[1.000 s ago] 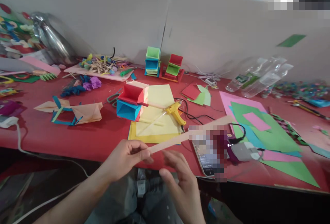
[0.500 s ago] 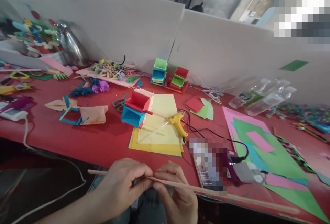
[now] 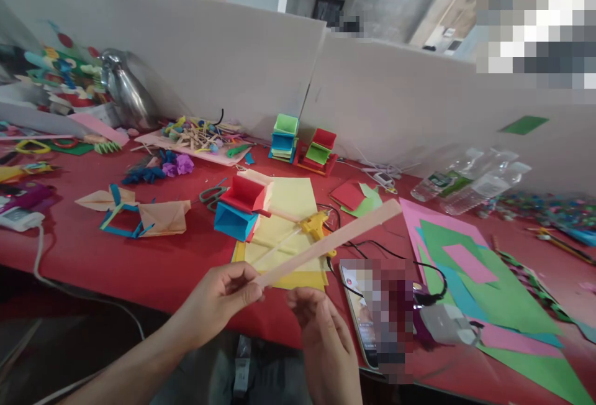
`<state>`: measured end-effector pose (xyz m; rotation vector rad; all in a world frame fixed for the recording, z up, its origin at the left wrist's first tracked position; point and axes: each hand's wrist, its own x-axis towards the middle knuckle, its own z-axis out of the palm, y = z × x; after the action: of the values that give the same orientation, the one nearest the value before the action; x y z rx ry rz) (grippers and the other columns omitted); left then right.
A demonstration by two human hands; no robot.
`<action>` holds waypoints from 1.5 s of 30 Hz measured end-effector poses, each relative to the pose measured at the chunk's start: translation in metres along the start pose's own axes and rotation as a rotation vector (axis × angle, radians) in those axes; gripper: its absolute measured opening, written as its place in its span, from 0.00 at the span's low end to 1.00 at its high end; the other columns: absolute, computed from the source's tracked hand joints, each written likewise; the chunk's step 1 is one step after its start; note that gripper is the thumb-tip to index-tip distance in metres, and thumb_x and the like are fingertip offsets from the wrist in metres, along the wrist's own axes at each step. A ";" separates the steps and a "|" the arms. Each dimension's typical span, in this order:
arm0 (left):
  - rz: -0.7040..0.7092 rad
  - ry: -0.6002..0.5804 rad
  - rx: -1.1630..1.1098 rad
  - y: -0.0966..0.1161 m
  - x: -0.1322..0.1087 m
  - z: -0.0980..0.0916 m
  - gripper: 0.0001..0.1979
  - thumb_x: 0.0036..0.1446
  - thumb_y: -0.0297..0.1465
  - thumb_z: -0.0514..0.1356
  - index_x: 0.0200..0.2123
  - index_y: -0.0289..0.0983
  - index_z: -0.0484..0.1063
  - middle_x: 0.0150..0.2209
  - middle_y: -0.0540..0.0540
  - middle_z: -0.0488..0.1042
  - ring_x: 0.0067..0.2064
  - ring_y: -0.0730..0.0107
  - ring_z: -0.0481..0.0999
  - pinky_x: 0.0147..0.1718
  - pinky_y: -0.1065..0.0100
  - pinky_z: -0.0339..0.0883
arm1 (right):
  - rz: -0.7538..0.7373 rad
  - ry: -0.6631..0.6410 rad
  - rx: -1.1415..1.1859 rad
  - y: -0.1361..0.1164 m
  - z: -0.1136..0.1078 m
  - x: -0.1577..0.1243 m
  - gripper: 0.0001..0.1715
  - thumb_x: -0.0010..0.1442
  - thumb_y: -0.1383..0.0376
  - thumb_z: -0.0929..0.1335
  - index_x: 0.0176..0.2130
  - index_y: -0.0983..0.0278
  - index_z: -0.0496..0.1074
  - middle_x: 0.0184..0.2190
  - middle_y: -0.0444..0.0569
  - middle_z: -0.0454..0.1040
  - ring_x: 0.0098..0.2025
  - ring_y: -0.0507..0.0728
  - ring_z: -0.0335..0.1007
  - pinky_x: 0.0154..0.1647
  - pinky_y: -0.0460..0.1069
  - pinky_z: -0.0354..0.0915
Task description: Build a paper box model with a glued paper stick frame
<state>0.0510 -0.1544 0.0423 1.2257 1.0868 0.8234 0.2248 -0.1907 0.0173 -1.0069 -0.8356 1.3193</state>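
Note:
My left hand (image 3: 216,305) pinches the lower end of a long, pale peach paper strip (image 3: 344,235) between thumb and fingers. The strip slants up to the right over the table, passing in front of a yellow glue gun (image 3: 313,225). Just right of the pinched end is my right hand (image 3: 328,346), off the strip, with fingers loosely curled and nothing seen in them. Beyond the hands, a red paper box (image 3: 244,194) rests on a blue paper box (image 3: 234,222), beside pale yellow sheets (image 3: 293,194).
A phone (image 3: 361,312) lies right of my hands, near a black cable (image 3: 391,243). Coloured sheets (image 3: 503,293) spread at the right, with plastic bottles (image 3: 484,181) behind. Scissors (image 3: 212,194), a peach and blue paper piece (image 3: 162,215) and a metal jug (image 3: 128,91) are leftward.
The strip has swung from lying nearly level across both hands to pointing up and right. My right hand has let go of it; my left hand now pinches its end.

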 end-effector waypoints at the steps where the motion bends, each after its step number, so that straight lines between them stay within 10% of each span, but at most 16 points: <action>1: 0.006 0.002 -0.017 -0.002 0.003 0.002 0.12 0.53 0.39 0.58 0.31 0.35 0.70 0.29 0.49 0.74 0.33 0.71 0.71 0.34 0.72 0.61 | 0.008 -0.009 0.024 -0.002 0.002 0.002 0.16 0.59 0.55 0.63 0.35 0.62 0.74 0.33 0.50 0.75 0.39 0.56 0.70 0.45 0.52 0.65; 11: 0.032 -0.059 -0.049 -0.010 0.019 0.011 0.13 0.51 0.39 0.61 0.27 0.34 0.70 0.26 0.49 0.72 0.31 0.72 0.69 0.32 0.71 0.61 | 0.067 -0.068 0.024 -0.001 0.007 0.011 0.15 0.60 0.56 0.63 0.37 0.62 0.74 0.36 0.50 0.76 0.40 0.57 0.72 0.46 0.54 0.66; 20: -0.050 -0.040 -0.196 -0.015 0.022 0.002 0.15 0.53 0.41 0.59 0.25 0.35 0.64 0.23 0.52 0.69 0.26 0.76 0.67 0.29 0.72 0.61 | -0.220 0.187 -0.799 -0.005 -0.008 0.013 0.18 0.56 0.59 0.65 0.46 0.63 0.70 0.23 0.44 0.69 0.27 0.53 0.66 0.27 0.45 0.64; 27: -0.033 -0.123 -0.105 -0.013 0.017 0.009 0.14 0.55 0.40 0.57 0.28 0.35 0.64 0.23 0.53 0.65 0.26 0.76 0.65 0.28 0.73 0.59 | -0.229 -0.080 -0.670 -0.007 0.018 0.024 0.10 0.55 0.61 0.67 0.37 0.61 0.75 0.36 0.49 0.74 0.40 0.57 0.69 0.42 0.49 0.65; 37: -0.082 -0.220 0.346 -0.012 -0.005 -0.012 0.33 0.37 0.30 0.68 0.50 0.45 0.64 0.46 0.49 0.71 0.46 0.63 0.69 0.44 0.69 0.61 | -0.114 0.142 -0.404 -0.009 0.008 0.025 0.08 0.55 0.60 0.66 0.31 0.63 0.71 0.27 0.45 0.73 0.31 0.53 0.68 0.33 0.46 0.65; 42: -0.088 -0.200 0.534 -0.011 -0.018 -0.040 0.05 0.49 0.32 0.59 0.31 0.40 0.73 0.31 0.51 0.74 0.32 0.69 0.72 0.31 0.74 0.60 | -0.235 0.296 -0.322 -0.021 -0.024 0.028 0.09 0.54 0.60 0.68 0.29 0.64 0.70 0.25 0.45 0.72 0.27 0.51 0.66 0.28 0.46 0.64; 45: -0.136 -0.106 0.684 -0.012 -0.029 -0.066 0.08 0.49 0.33 0.58 0.21 0.39 0.72 0.21 0.53 0.71 0.24 0.72 0.69 0.23 0.76 0.55 | -0.237 0.313 -0.327 -0.030 -0.031 0.029 0.10 0.53 0.61 0.69 0.34 0.64 0.70 0.26 0.45 0.72 0.27 0.52 0.67 0.29 0.47 0.66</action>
<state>-0.0213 -0.1630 0.0368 1.7097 1.4016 0.2699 0.2669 -0.1643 0.0318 -1.2876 -0.9123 0.8118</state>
